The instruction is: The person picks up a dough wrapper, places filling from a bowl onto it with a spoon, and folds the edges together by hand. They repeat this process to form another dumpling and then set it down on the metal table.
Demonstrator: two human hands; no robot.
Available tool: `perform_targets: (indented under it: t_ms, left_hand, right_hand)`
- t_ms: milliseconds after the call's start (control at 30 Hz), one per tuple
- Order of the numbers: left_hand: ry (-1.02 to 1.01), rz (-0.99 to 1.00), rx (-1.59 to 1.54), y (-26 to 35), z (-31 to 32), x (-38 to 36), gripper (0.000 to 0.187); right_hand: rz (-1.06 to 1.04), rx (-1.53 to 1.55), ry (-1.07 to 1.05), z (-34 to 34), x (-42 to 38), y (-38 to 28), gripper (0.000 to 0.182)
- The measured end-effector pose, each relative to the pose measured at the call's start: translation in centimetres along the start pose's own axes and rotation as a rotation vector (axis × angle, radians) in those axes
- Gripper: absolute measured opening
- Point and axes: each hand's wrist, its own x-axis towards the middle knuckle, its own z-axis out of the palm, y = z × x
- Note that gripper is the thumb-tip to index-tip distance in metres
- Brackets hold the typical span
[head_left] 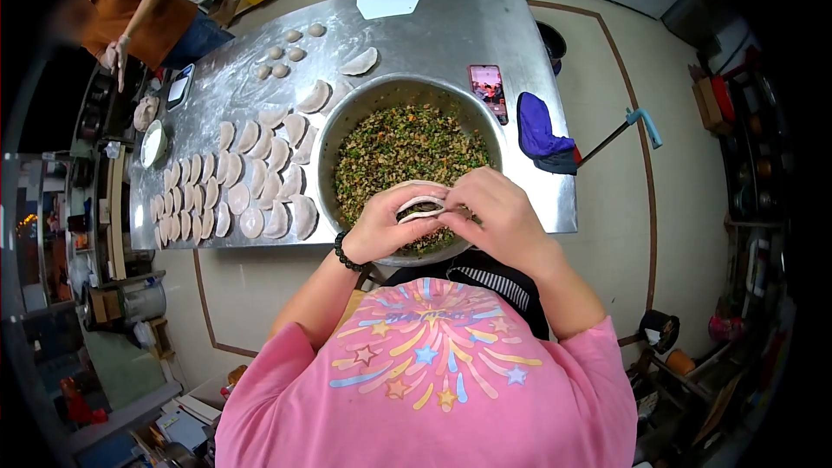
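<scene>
Over the near part of a large metal bowl [325, 156], my two hands hold one folded dumpling [422, 205] whose edges still gape in the middle. My left hand [386, 221], with a dark bead bracelet [347, 253] at the wrist, curls round its left side. The fingers of my right hand [494, 212] pinch the wrapper's right end. Chopped green and brown filling [407, 143] fills much of the bowl. To the left, rows of shaped dumplings [277, 154] lie on the floured metal table [451, 35].
Small dough balls [296, 55] and a white sheet [387, 3] lie farther back. A phone [488, 91] and a purple cloth item [542, 128] are right of the bowl. At the far left corner stands a person in an orange top [130, 13], near a white bowl [153, 144].
</scene>
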Motion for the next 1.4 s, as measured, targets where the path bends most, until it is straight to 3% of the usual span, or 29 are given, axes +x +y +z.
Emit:
perform_targets:
  t_ms: [333,533,700,833,1000,1133,1167,1267,1333,1400]
  left_hand:
    - [0.01,-0.033,0.038,0.7,0.2,-0.2,0.053]
    - [-0.01,-0.036,0.02,1.2,0.3,0.0,0.062]
    - [-0.049,-0.047,0.044,1.6,0.5,0.1,0.066]
    - [-0.059,-0.087,0.102,2.0,0.5,0.3,0.067]
    - [-0.11,-0.032,0.079,2.1,0.9,0.7,0.075]
    - [-0.144,-0.286,-0.013,1.5,0.8,0.3,0.082]
    - [-0.148,-0.189,0.034,1.6,0.9,0.4,0.082]
    - [-0.192,-0.195,-0.003,2.3,0.1,0.7,0.086]
    - [-0.253,-0.105,-0.428,2.7,-1.7,0.6,0.119]
    - [-0.166,-0.056,-0.821,3.4,-0.8,0.9,0.129]
  right_hand:
    - [0.144,0.128,-0.004,-0.1,-0.3,-0.2,0.017]
    - [0.135,0.073,0.031,0.0,-0.4,-0.6,0.013]
    - [-0.032,-0.015,0.068,0.4,-0.7,-0.2,0.015]
    - [0.056,0.012,0.099,0.7,-0.6,-0.4,0.013]
    - [-0.029,-0.075,0.038,0.8,-1.3,0.3,0.011]
    - [0.003,-0.031,0.142,1.8,-1.4,0.2,0.01]
    - [0.005,-0.03,0.144,1.8,-1.4,0.3,0.01]
    - [-0.049,-0.07,0.039,1.4,-1.4,0.2,0.013]
    - [0.023,0.072,0.151,0.6,-0.6,-0.9,0.015]
    - [0.018,0.164,0.249,0.2,0.4,-1.9,0.016]
